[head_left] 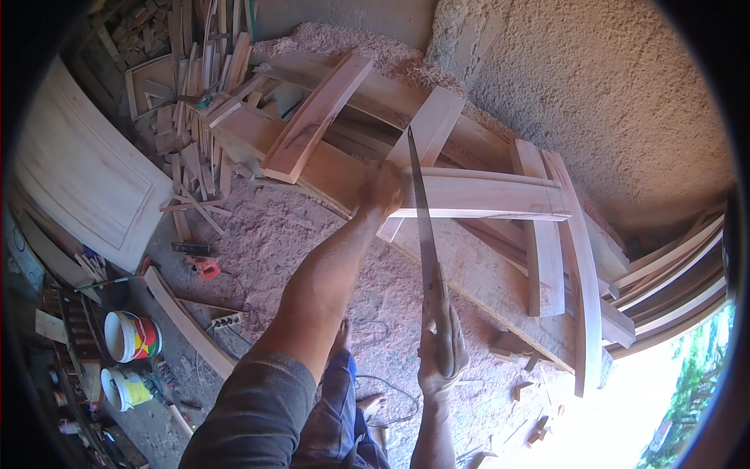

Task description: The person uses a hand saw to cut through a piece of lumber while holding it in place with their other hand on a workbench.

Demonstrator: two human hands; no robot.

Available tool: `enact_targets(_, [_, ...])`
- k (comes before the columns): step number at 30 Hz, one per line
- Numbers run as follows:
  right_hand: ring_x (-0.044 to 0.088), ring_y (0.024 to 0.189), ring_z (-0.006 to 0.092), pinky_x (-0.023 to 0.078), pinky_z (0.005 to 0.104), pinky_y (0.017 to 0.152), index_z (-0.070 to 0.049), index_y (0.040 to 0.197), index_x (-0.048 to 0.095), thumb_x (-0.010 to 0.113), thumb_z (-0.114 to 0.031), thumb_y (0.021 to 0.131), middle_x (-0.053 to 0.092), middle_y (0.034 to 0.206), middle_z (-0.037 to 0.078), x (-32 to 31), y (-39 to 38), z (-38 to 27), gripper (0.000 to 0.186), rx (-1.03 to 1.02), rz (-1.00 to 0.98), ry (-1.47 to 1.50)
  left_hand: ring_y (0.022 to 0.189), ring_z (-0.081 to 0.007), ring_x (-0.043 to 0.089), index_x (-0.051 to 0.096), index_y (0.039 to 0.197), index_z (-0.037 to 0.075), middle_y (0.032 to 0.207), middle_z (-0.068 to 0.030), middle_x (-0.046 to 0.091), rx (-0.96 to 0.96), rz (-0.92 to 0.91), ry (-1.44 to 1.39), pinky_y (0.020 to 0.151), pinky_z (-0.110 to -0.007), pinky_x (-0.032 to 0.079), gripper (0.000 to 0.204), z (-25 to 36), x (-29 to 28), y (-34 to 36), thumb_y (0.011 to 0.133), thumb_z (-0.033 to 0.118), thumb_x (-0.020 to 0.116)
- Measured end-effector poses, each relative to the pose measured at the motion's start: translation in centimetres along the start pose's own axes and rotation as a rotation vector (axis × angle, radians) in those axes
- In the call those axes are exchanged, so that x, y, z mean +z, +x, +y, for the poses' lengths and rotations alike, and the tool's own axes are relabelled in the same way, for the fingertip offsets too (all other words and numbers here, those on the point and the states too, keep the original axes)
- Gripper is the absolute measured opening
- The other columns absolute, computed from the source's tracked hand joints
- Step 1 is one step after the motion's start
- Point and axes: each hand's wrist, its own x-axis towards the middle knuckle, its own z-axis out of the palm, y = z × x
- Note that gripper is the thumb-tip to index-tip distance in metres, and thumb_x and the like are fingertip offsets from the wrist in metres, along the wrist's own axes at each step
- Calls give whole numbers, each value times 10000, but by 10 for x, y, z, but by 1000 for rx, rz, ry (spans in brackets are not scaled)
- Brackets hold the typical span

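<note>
My left hand (380,186) is closed on the left end of a pale, slightly curved wooden piece (488,195) lying crosswise over the planks. My right hand (442,352) grips the handle of a long handsaw (424,219), whose blade points away from me across that piece, just right of my left hand. Whether the teeth are in the wood I cannot tell. Beneath are a wide board (492,289) and angled lengths of wood (437,117); curved slats (582,313) lie at the right.
Wood offcuts (183,109) pile at the upper left, beside a carved panel (94,164). Buckets (129,336), a red tool (207,267), a power strip (226,320) and cords lie on the dusty floor. A rough wall (586,94) stands behind; bright daylight is at the lower right.
</note>
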Motion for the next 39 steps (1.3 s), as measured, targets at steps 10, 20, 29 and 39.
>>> enact_targets(10, [708, 1124, 372, 589, 386, 878, -36, 1440, 555, 704, -50, 907, 618, 1386, 234, 0, -2, 4, 553, -28, -26, -37, 1079, -351, 598, 622, 1066, 122, 1123, -145, 607, 39, 44, -19, 896, -460, 509, 136, -10, 12, 4, 944, 137, 567])
enact_targets(20, [663, 1210, 363, 544, 400, 985, -4, 1395, 595, 611, -24, 900, 639, 1364, 220, -1, 2, -5, 496, 37, -14, 37, 1151, -352, 596, 622, 1136, 121, 1225, -160, 588, -17, -62, 29, 963, -464, 511, 184, 7, -7, 0, 971, 176, 565])
enact_targets(29, [670, 1196, 371, 553, 399, 969, 5, 1397, 585, 637, -17, 899, 634, 1364, 234, 0, 2, 0, 501, -46, 8, 36, 1167, -350, 597, 612, 1157, 101, 1255, -170, 588, 67, -112, 171, 961, -450, 523, 216, 10, -16, -2, 959, 184, 594])
enact_targets(39, [668, 1191, 377, 552, 415, 964, 9, 1381, 597, 622, -33, 902, 637, 1356, 234, 0, 2, -4, 481, 1, -21, 2, 1157, -369, 606, 628, 1119, 97, 1231, -180, 604, -21, -61, 28, 964, -452, 527, 187, 9, -13, -1, 949, 172, 612])
